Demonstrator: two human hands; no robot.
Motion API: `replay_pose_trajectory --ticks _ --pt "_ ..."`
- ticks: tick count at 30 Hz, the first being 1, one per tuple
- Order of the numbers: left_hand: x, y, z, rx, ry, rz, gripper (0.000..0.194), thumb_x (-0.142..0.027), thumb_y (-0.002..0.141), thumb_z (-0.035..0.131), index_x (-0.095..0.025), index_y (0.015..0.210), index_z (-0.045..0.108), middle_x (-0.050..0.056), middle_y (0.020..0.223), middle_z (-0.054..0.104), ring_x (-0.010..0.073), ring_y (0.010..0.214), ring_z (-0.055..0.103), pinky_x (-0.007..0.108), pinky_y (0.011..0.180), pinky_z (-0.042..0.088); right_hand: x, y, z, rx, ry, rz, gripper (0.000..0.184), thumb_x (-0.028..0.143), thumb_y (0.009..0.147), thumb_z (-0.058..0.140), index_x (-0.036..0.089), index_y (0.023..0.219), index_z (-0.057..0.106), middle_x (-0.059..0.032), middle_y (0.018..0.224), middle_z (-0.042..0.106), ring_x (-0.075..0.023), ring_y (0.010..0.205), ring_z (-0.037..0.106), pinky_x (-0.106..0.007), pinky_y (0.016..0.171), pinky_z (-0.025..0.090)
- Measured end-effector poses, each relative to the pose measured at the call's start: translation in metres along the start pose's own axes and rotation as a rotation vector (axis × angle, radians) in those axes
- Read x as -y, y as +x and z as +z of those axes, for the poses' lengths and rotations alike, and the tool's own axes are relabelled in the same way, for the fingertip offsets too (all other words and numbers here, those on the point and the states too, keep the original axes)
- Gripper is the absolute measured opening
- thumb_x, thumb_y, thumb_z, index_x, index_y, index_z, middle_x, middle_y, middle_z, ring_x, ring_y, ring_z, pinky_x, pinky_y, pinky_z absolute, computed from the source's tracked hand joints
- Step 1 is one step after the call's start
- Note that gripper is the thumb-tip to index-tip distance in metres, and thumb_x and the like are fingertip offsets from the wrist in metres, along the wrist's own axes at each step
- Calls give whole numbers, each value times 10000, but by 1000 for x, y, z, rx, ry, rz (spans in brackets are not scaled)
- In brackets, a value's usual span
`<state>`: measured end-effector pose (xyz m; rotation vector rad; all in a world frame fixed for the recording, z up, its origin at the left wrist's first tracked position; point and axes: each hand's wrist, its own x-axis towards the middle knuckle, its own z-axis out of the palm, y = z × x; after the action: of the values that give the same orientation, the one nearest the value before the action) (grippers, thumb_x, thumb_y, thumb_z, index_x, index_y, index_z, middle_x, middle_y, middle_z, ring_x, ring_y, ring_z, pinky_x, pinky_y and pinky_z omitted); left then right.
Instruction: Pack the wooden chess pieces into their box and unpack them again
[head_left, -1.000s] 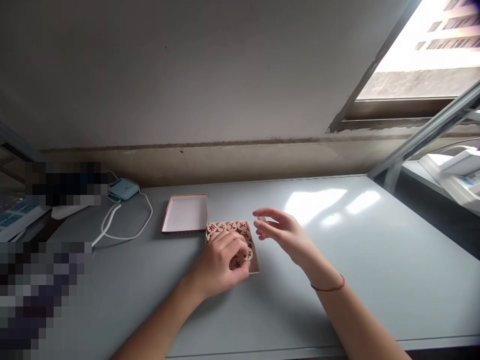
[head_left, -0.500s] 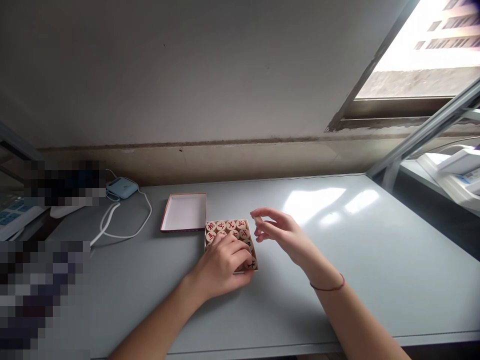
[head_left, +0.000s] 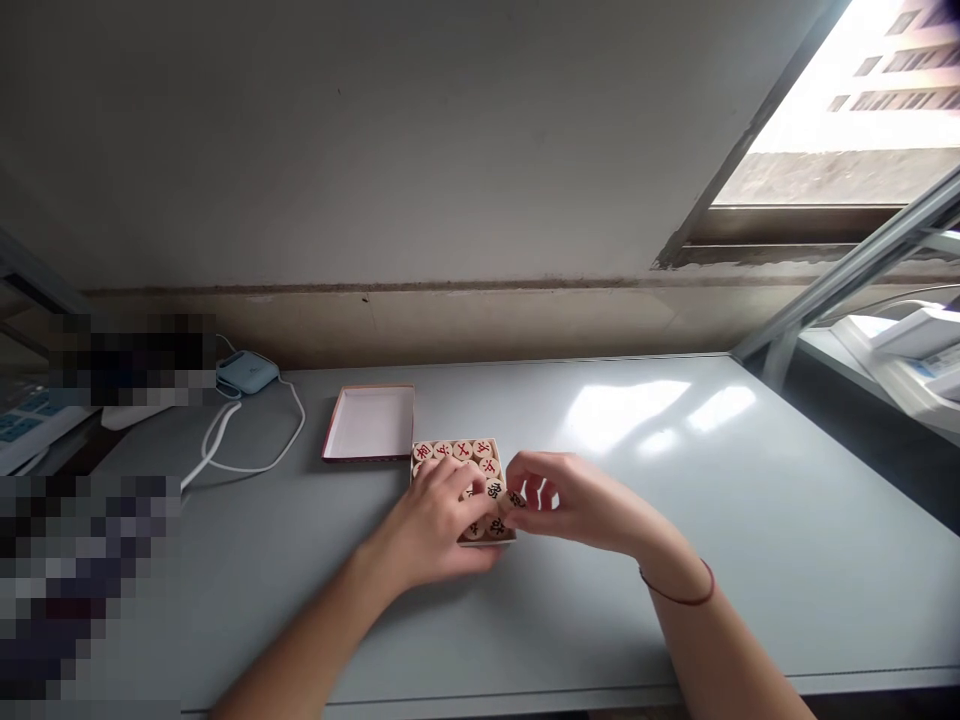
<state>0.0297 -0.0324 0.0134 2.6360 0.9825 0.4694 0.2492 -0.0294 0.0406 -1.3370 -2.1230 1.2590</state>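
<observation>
A shallow open box (head_left: 484, 542) holds rows of round wooden Chinese chess pieces (head_left: 463, 450). Red characters mark the far rows, while black ones show near the front right. My left hand (head_left: 442, 510) lies across the box, fingers apart and curved over the pieces, thumb along the near wall; it covers much of the left and middle. At the box's right edge, my right hand (head_left: 574, 500) pinches a Chinese chess piece with a black character (head_left: 514, 500) between thumb and fingers. This piece is tilted and overlaps the right wall.
The box's lid (head_left: 373, 422) lies inside-up just behind and left of it. A light blue device (head_left: 248, 372) and a white cable (head_left: 255, 470) are at the left on the grey table (head_left: 750, 540). A wall (head_left: 450, 320) runs behind; a metal frame (head_left: 832, 275) stands at right.
My right hand has come down and left to the box's right edge with a chess piece in its fingers. My left index finger has drawn back from the box's front right corner.
</observation>
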Motion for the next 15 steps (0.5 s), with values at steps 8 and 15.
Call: replay_pose_trajectory --ticks 8,15 --pt "16 -5 -12 77 -15 -34 759 -475 614 799 -296 1292 507 65 1411 432 340 1349 298 496 1093 325 9 2 18 15 -267 -79 160 200 732 713 204 805 571 16 813 582 -88 616 484 -214 536 388" --pt "12 -3 -2 89 4 -29 773 -399 704 733 -307 1391 393 72 1446 416 338 1380 283 562 1132 227 6 1 22 24 -345 -116 128 200 754 682 209 765 555 5 843 593 -91 588 482 -233 526 380"
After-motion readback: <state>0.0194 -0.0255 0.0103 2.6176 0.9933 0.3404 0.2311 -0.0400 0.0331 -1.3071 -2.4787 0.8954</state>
